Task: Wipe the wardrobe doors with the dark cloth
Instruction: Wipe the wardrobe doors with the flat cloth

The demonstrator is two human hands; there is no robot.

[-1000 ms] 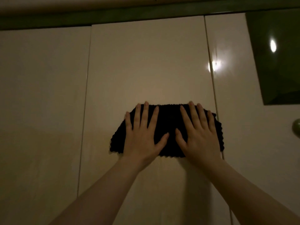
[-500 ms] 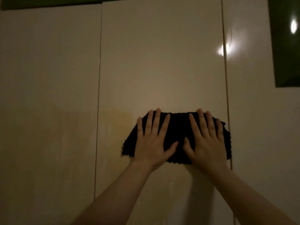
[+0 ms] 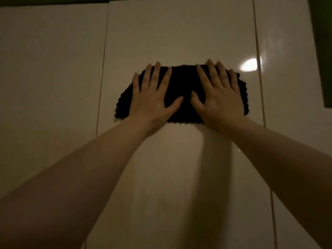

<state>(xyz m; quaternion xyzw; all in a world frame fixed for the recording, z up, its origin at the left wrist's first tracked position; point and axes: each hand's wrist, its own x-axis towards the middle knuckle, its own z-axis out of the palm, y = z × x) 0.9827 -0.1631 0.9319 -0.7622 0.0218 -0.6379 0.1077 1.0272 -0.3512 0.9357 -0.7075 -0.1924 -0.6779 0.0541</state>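
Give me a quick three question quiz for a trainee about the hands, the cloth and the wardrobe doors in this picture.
1. True or false: both hands lie flat on the dark cloth.
2. Which door panel is the cloth on: left, middle or right?
3. What bright mark shows beside the right hand?

Key:
1. True; the left hand is spread flat too.
2. The middle door panel.
3. A light reflection on the glossy surface.

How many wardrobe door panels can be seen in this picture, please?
3. The left panel, the middle panel under the dark cloth, and the right panel. More may lie outside the frame.
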